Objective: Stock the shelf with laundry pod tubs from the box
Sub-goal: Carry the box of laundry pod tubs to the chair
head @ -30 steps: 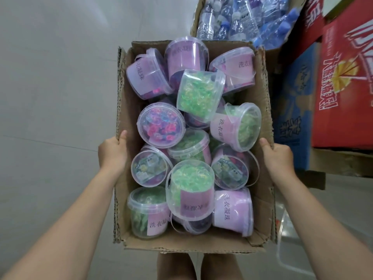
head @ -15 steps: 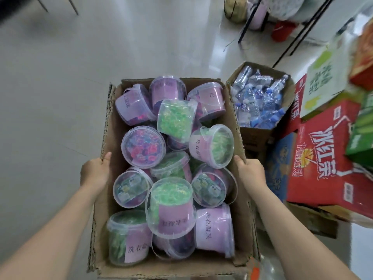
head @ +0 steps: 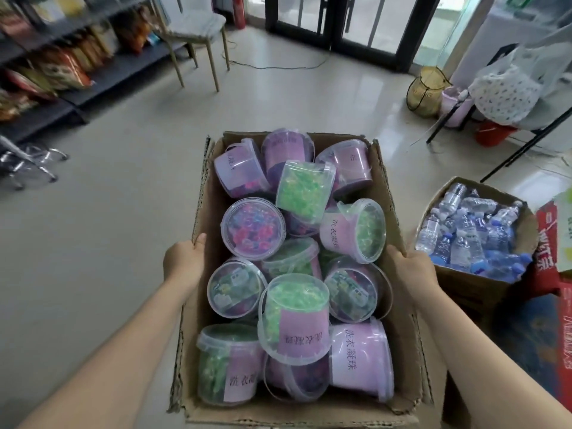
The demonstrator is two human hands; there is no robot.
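Observation:
An open cardboard box [head: 411, 360] hangs in front of me above the floor, held between both hands. Several clear laundry pod tubs [head: 295, 317] with purple labels lie piled in it, some filled with green pods, some with pink and blue ones [head: 253, 228]. My left hand [head: 185, 263] grips the box's left wall, thumb over the rim. My right hand [head: 410, 267] grips the right wall the same way. Dark shelves [head: 58, 57] with snack bags stand at the far left.
A box of water bottles [head: 473, 236] sits on the floor at the right, beside red cartons [head: 548, 252]. A chair [head: 195, 29] stands ahead left, wheeled chair legs [head: 31, 162] at the left edge. Buckets and a rack [head: 495, 97] crowd the far right.
My view has tilted up from the box to the room, bringing the shelves, chair and doors into sight. Both hands keep the same hold on the box.

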